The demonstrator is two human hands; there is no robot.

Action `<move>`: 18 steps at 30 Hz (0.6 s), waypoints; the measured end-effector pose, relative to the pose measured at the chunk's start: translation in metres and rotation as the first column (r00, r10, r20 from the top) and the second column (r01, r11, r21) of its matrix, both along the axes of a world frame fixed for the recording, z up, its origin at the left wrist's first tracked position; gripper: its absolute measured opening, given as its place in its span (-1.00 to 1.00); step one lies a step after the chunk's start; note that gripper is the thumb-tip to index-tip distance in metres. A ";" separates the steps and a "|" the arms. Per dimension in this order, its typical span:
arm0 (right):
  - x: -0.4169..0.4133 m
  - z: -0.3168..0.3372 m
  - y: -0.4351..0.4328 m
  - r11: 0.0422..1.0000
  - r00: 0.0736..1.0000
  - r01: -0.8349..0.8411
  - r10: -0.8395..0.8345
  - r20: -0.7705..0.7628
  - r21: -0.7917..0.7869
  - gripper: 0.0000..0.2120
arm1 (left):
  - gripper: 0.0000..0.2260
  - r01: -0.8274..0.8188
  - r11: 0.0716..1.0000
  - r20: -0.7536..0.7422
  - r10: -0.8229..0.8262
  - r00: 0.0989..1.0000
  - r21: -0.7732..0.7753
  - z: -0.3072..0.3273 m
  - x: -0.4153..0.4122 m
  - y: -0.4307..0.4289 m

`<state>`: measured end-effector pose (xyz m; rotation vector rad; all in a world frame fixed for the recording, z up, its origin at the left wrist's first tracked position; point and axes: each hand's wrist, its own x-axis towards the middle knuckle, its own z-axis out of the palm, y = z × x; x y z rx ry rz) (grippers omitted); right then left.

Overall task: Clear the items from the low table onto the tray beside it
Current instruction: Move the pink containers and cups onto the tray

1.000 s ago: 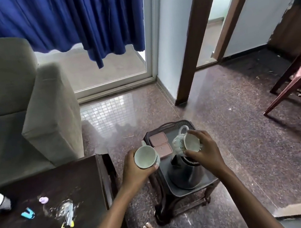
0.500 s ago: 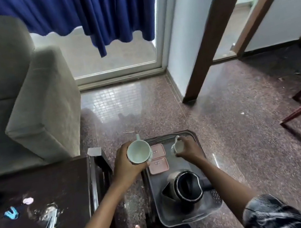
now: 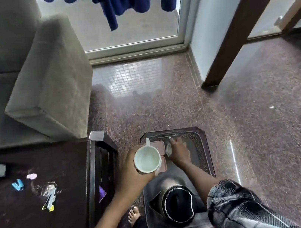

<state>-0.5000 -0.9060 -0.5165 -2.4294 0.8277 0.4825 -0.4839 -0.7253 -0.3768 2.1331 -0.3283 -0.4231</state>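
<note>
Cup [image 3: 147, 159] within left hand's [image 3: 128, 170] curled fingers

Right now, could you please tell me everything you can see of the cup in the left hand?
The cup is pale, ceramic-looking, upright, its mouth open to the camera and seemingly empty. Its handle points away from the person. The left hand grips its side, holding it over the left edge of the tray.

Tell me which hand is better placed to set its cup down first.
Right. The right hand holds the right cup low inside the tray; the left hand holds the left cup higher, over the pink boxes.
</note>
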 end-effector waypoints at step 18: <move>-0.051 0.124 -0.007 0.460 0.752 0.323 -0.655 0.071 0.827 -0.89 | -0.35 0.060 0.973 0.005 -0.063 0.998 0.222 -0.016 -0.007 -0.050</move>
